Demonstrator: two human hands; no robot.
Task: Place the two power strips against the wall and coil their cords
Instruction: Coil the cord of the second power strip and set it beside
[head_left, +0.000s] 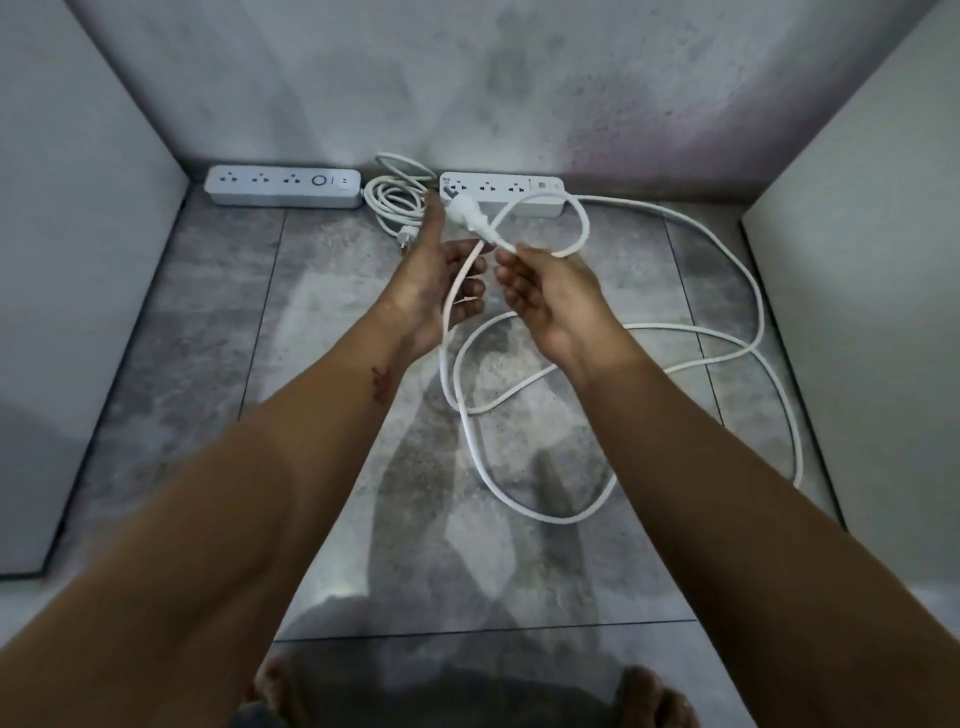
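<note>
Two white power strips lie against the back wall: the left strip (283, 186) and the right strip (503, 193). Between them sits the left strip's coiled cord (397, 200). The right strip's long cord (727, 332) sprawls in loose loops over the floor on the right. My left hand (441, 296) holds that cord near its plug (464, 213), with the cord running down across the palm. My right hand (550, 296) pinches a small loop of the same cord at the fingertips. Both hands are raised above the floor in front of the right strip.
Grey tiled floor (332, 364) in a narrow alcove. Light panels (78, 260) close it on the left and another panel (872, 312) on the right. My bare feet (654, 696) show at the bottom edge.
</note>
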